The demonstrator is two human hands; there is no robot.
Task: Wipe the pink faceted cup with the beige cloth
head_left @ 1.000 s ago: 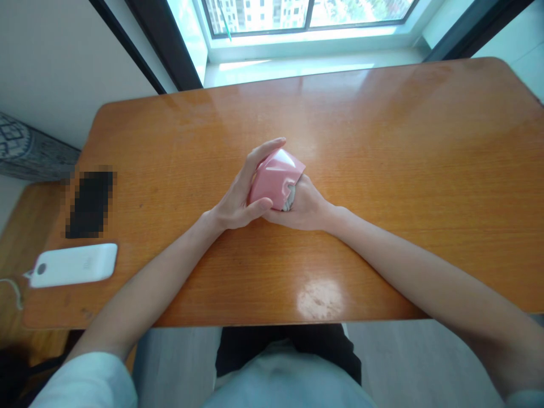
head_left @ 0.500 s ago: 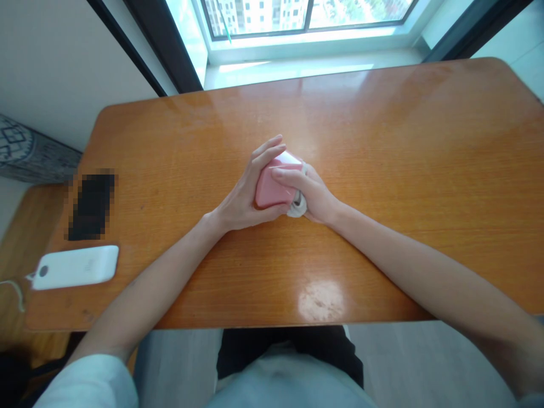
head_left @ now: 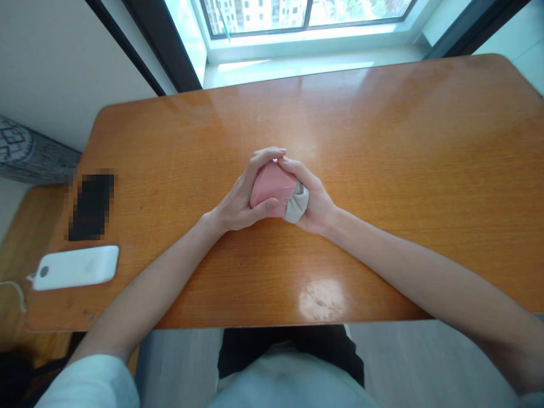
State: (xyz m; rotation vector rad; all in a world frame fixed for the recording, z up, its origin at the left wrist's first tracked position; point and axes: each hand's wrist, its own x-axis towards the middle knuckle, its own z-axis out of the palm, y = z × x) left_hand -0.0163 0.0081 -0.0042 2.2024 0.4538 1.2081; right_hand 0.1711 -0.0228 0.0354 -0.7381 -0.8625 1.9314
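Over the middle of the wooden table I hold a small, glossy pink box-like case (head_left: 272, 184) between both hands. From the left, my left hand (head_left: 242, 198) wraps round it, thumb along the near side and fingers over the far edge. A bunched grey-white cloth piece (head_left: 297, 203) sticks out at the case's right end. My right hand (head_left: 317, 198) closes round that end, its palm by the cloth and its thumb on the far corner, close to my left fingertips. The right hand's other fingers are hidden underneath.
The wooden table (head_left: 403, 170) spreads under both arms. At its left lie a white power-bank-like device (head_left: 76, 267) with a cable and a dark pixelated rectangle (head_left: 91, 207). A window (head_left: 306, 17) stands beyond the far edge.
The pink case has turned in my hands, showing more of the cloth. My right thumb has moved from its top to the far corner, and my left thumb now presses its near side.
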